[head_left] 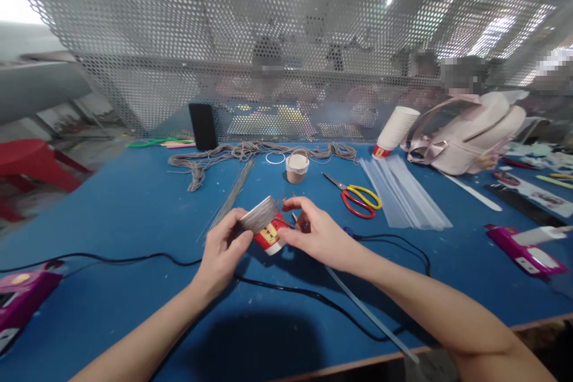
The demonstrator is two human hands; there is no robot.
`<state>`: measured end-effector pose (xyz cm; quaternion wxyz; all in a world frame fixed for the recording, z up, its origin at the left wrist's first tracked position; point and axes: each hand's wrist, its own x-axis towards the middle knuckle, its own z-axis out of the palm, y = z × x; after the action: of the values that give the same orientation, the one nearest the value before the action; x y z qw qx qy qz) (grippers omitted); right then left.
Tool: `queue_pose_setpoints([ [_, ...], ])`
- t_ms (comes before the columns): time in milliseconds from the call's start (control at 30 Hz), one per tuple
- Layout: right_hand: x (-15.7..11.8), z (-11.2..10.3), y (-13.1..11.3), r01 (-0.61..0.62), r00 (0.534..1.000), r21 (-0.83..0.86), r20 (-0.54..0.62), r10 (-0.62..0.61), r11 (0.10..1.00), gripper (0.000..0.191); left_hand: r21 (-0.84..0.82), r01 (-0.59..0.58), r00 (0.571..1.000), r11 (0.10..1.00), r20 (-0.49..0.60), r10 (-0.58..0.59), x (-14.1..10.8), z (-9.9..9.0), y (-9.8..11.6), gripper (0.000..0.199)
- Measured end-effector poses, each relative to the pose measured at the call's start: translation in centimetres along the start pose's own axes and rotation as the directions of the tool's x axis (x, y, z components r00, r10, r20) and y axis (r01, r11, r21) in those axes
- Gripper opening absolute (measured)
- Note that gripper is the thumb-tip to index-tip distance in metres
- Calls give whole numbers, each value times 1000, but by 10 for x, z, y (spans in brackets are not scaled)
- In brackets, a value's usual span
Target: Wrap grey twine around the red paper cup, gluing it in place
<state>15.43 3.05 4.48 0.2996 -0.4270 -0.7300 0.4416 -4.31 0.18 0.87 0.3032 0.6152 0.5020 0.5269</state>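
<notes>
- The paper cup [271,237] is held tilted above the near middle of the blue desk [134,209], between the two hands; grey cord [260,215] is wound in close rows around one end, leaving a red printed band and a white end bare.
- It should be very light, with a thin wall that likely dents or creases under a hard squeeze.
- The bare printed part looks smooth and perhaps a little slippery; the cord-wrapped part probably grips better and stiffens the wall, though rubbing along it could shift the rows.
- A soft hold around the wound part, fingers spread and thumb opposite, seems safest, with light support on the printed side.
- The left hand [226,245] is closed gently on the cup, its fingers at the wound end and its thumb low on the near side.
- The right hand [324,236] is partly curled: its thumb rests against the printed side, its index finger arches clear, and a metal-tipped tool [293,217] sits in its grasp, mostly hidden by the fingers.
- A translucent rod [371,313] runs out from beneath the right forearm toward the desk's near edge; whether it joins the tool cannot be told.
</notes>
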Motion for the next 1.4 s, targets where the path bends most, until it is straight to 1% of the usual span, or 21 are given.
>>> queue_pose_setpoints([
  [67, -2, 2, 2, -33, 999, -1, 44, 33, 999, 55, -2, -29, 999, 1000, 21, 29, 0, -1, -2, 16],
  [133, -5, 5, 4, -35, 997, 52, 67, 31, 998, 59, 11, -68, 996, 998, 56, 68, -1, -1, -1, 16],
  [200, -7, 8, 8, -19, 998, 101, 55, 14, 995, 58, 37, -100, 992, 994, 84, 96, -1, 0, 4, 15],
  [267, -10, 11, 11, 7, 1000, 89, 8, -8, 996, 56, 79, -127, 990, 989, 75, 121, -1, 2, 9, 20],
  [367, -15, 13, 13, 82, 992, -50, -91, -86, 995, 52, 215, -193, 981, 957, 33, 190, -1, 5, 15, 32],
  [433, -19, 13, 13, 135, 976, -198, -141, -164, 971, 50, 303, -249, 968, 920, 37, 250, -1, 8, 16, 31],
  [500, -21, 13, 12, 170, 962, -322, -149, -227, 931, 51, 343, -291, 955, 893, 47, 293, -2, 10, 16, 27],
  [567, -23, 13, 11, 197, 952, -406, -139, -273, 892, 51, 353, -314, 947, 882, 46, 319, -4, 11, 16, 27],
  [667, -24, 15, 11, 223, 940, -477, -125, -316, 850, 49, 340, -296, 952, 892, 34, 303, -7, 13, 15, 25],
  [867, -25, 18, 13, 262, 932, -537, -76, -355, 802, 51, 271, -162, 986, 949, 23, 162, -10, 18, 19, 12],
  [933, -26, 17, 14, 276, 928, -527, -73, -366, 804, 57, 263, -131, 991, 956, 4, 134, -9, 17, 20, 10],
  [1033, -31, 16, 12, 288, 928, -467, -80, -365, 836, 61, 264, -106, 990, 959, -61, 126, -8, 14, 19, 10],
  [1100, -39, 15, 9, 335, 922, -428, -34, -386, 839, 58, 277, -97, 988, 956, -88, 126, -7, 12, 18, 10],
  [1167, -51, 15, 5, 420, 893, -436, 43, -447, 796, 52, 285, -91, 989, 954, -90, 121, -5, 10, 16, 10],
  [1233, -65, 15, 1, 507, 848, -486, 129, -515, 712, 44, 286, -87, 988, 954, -94, 119, -3, 10, 14, 10],
  [1267, -71, 14, -1, 556, 817, -502, 185, -546, 662, 40, 286, -86, 988, 954, -101, 119, -3, 10, 14, 10],
  [1333, -79, 9, -3, 668, 732, -481, 288, -618, 567, 35, 281, -82, 987, 956, -112, 118, -2, 9, 13, 10],
  [1367, -80, 5, -2, 704, 697, -467, 307, -648, 535, 32, 276, -79, 987, 958, -115, 114, -1, 9, 13, 10],
  [1400, -79, -1, 1, 723, 673, -462, 303, -674, 514, 28, 270, -74, 987, 960, -116, 109, -1, 9, 13, 10],
])
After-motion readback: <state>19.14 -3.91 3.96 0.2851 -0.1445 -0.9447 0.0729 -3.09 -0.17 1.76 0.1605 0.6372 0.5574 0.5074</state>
